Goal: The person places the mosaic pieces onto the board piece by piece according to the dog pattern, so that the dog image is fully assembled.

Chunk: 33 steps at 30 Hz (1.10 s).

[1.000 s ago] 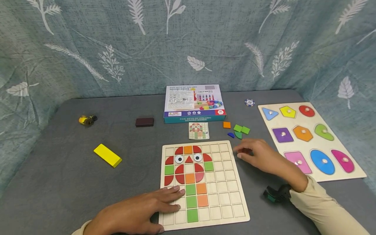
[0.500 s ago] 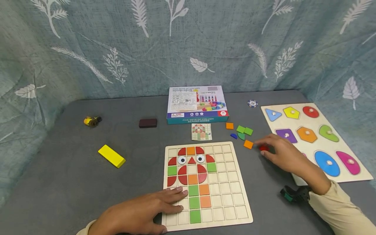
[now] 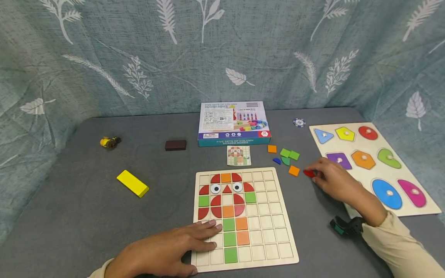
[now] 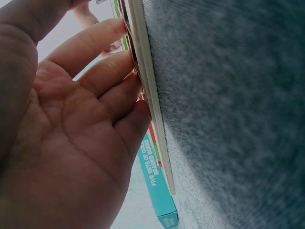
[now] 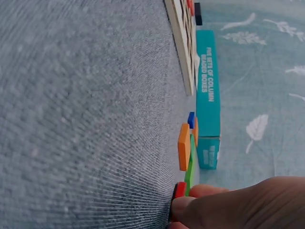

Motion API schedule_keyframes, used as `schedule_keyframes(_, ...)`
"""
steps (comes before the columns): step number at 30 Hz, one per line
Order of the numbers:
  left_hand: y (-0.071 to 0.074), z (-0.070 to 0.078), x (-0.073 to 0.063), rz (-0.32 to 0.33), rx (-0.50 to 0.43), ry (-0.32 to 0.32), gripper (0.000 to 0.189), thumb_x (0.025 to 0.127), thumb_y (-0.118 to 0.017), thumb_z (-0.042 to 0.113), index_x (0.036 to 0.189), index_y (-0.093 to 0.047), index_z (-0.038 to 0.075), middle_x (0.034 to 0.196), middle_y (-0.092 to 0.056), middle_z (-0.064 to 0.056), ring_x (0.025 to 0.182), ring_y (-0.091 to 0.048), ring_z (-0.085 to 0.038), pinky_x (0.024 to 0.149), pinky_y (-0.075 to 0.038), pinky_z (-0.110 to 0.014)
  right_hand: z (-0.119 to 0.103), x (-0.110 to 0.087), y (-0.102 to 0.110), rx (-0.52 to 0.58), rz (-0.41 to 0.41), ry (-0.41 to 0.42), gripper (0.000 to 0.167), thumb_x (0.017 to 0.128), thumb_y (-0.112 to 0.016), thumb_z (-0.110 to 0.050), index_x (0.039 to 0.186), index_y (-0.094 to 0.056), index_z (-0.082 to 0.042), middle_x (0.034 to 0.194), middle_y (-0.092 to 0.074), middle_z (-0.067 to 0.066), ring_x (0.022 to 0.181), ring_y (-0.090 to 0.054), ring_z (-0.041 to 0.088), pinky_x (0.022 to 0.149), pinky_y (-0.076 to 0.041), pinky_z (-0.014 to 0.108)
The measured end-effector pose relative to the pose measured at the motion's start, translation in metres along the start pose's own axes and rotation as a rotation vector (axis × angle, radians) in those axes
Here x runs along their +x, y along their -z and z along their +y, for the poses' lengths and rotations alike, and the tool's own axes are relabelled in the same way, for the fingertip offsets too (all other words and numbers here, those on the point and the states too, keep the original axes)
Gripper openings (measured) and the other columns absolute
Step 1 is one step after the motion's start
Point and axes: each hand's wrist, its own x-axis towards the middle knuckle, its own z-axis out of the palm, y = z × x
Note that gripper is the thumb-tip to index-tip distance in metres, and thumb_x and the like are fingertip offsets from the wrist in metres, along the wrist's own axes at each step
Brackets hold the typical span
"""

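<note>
A wooden grid board [image 3: 267, 231] lies in front of me, with red, orange and green tiles and two eye tiles set into its cells. My left hand [image 3: 170, 247] rests on its lower left part with fingers spread; in the left wrist view those fingertips touch the board's face. To the right of the board my right hand [image 3: 335, 179] pinches a red tile [image 3: 308, 173] between thumb and fingers, low at the tabletop. In the right wrist view the red tile [image 5: 179, 190] is partly covered by the thumb. Beside it lies an orange square tile [image 3: 294, 171].
Green tiles [image 3: 289, 154], a blue piece [image 3: 276, 161] and another orange tile [image 3: 272, 149] lie behind. A picture card [image 3: 238, 155] and a box [image 3: 233, 123] stand beyond the board. A shape puzzle [image 3: 365, 144] is at right; a yellow block [image 3: 133, 183] and dark block [image 3: 175, 145] are left.
My right hand has moved right, away from the board's edge, and now pinches the red tile. An orange tile once hidden near that hand is visible. The left hand stays on the board.
</note>
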Motion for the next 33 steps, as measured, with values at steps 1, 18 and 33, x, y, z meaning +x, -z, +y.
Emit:
schedule_keyframes(1, 0.000, 0.000, 0.000, 0.000, 0.001, -0.001, 0.059, 0.084, -0.077, 0.022, 0.139, -0.056, 0.021, 0.155, -0.030, 0.008, 0.143, -0.026, -0.024, 0.104, -0.040, -0.044, 0.000, 0.001, 0.000, 0.004, 0.004, -0.003, 0.029, 0.080, -0.066, 0.012, 0.107, -0.070, 0.005, 0.094, -0.062, 0.011, 0.071, -0.049, 0.016, 0.061, -0.044, 0.033)
schedule_keyframes(18, 0.000, 0.000, -0.001, 0.003, 0.007, -0.021, 0.058, 0.084, -0.077, 0.021, 0.138, -0.057, 0.020, 0.155, -0.032, 0.007, 0.143, -0.027, -0.024, 0.104, -0.040, -0.041, -0.004, 0.011, -0.002, 0.039, 0.043, -0.007, 0.014, 0.081, -0.070, 0.010, 0.090, -0.071, -0.001, 0.084, -0.063, 0.004, 0.073, -0.055, 0.018, 0.066, -0.049, 0.039)
schedule_keyframes(33, 0.000, 0.000, 0.000, -0.001, -0.002, -0.016, 0.058, 0.083, -0.077, 0.020, 0.138, -0.057, 0.019, 0.154, -0.034, 0.005, 0.143, -0.027, -0.023, 0.105, -0.039, -0.042, -0.032, 0.014, -0.012, 0.099, 0.093, 0.166, 0.018, 0.084, -0.069, 0.008, 0.096, -0.073, -0.004, 0.090, -0.058, -0.001, 0.077, -0.054, 0.011, 0.067, -0.048, 0.031)
